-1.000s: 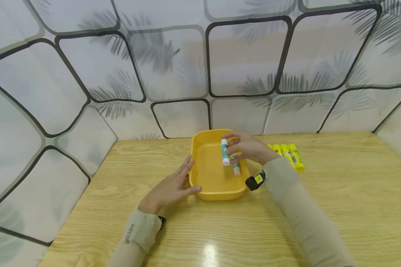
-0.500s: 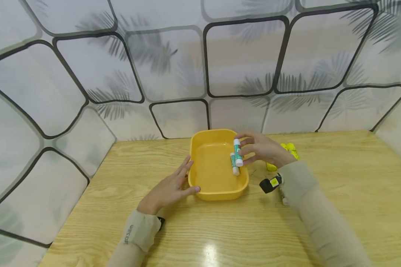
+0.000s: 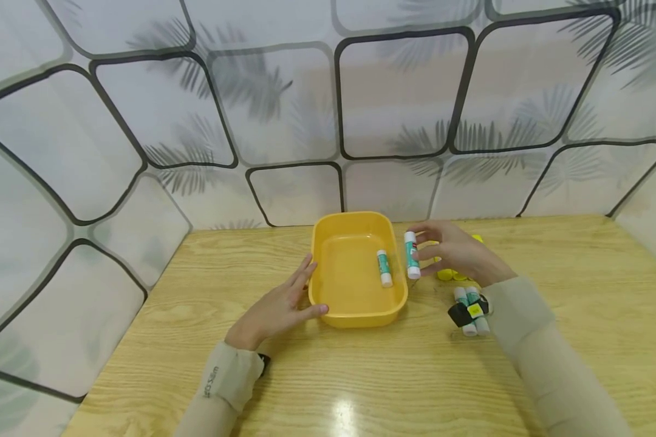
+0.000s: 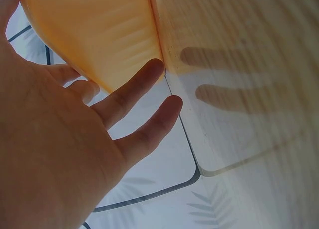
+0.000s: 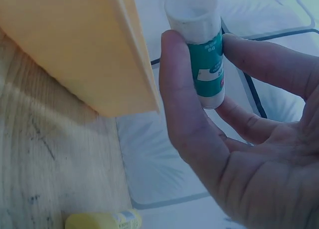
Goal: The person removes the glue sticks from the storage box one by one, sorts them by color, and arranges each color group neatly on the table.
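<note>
A teal-and-white glue stick (image 3: pixel 412 256) is pinched between the thumb and fingers of my right hand (image 3: pixel 456 252), just outside the right rim of a yellow-orange plastic tub (image 3: pixel 355 318). The right wrist view shows the same glue stick (image 5: pixel 205 64) raised off the table beside the tub's wall (image 5: pixel 75 44). Inside the tub, toward its right side, lies another teal-and-white glue stick (image 3: pixel 384 268). My left hand (image 3: pixel 276 312) rests against the tub's left side with fingers spread, its thumb at the front left corner. In the left wrist view, those fingers (image 4: pixel 144 131) are extended.
Two teal-and-white glue sticks (image 3: pixel 469 329) lie side by side on the wooden table (image 3: pixel 317 388), partly behind the right wrist's camera. Several yellow glue sticks (image 3: pixel 445 274) lie farther back, mostly covered by the right hand. A patterned wall (image 3: pixel 295 194) borders the table behind.
My right hand has carried the glue stick rightward, from above the tub to outside its right rim. The two teal-and-white sticks on the table have come into view. My left hand stays put.
</note>
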A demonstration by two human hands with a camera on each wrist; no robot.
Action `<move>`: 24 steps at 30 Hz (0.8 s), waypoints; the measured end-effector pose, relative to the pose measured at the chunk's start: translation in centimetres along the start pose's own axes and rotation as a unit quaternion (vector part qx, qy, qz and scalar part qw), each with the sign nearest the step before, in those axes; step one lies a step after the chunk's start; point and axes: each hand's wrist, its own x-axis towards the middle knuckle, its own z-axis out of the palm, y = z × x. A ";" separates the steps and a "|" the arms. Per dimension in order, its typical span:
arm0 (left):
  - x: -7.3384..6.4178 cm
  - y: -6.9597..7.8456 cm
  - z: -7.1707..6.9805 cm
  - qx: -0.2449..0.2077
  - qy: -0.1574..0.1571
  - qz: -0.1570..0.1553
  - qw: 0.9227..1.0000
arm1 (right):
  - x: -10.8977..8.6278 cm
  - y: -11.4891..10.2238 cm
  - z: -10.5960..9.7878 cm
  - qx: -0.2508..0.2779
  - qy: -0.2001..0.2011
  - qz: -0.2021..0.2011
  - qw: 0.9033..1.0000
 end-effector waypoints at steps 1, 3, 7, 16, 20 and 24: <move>0.0 0.0 0.0 0.000 0.001 0.001 1.000 | -0.2 0.1 -0.1 0.001 0.001 -0.001 1.000; 0.0 0.0 0.0 0.000 0.000 -0.001 1.000 | -0.5 0.4 -0.2 0.004 0.002 -0.005 1.000; 0.1 0.0 0.0 0.000 -0.002 -0.002 1.000 | -1.2 0.9 -0.6 0.006 0.003 -0.010 1.000; 0.1 -0.1 0.0 0.002 -0.003 0.003 1.000 | -2.8 2.3 -1.7 0.003 0.010 -0.009 1.000; 0.0 -0.1 0.0 0.003 -0.003 0.004 1.000 | -3.6 3.0 -2.3 -0.001 0.012 -0.019 1.000; 0.1 -0.1 0.0 0.003 -0.003 0.002 1.000 | -4.3 3.7 -2.9 -0.008 0.014 -0.013 1.000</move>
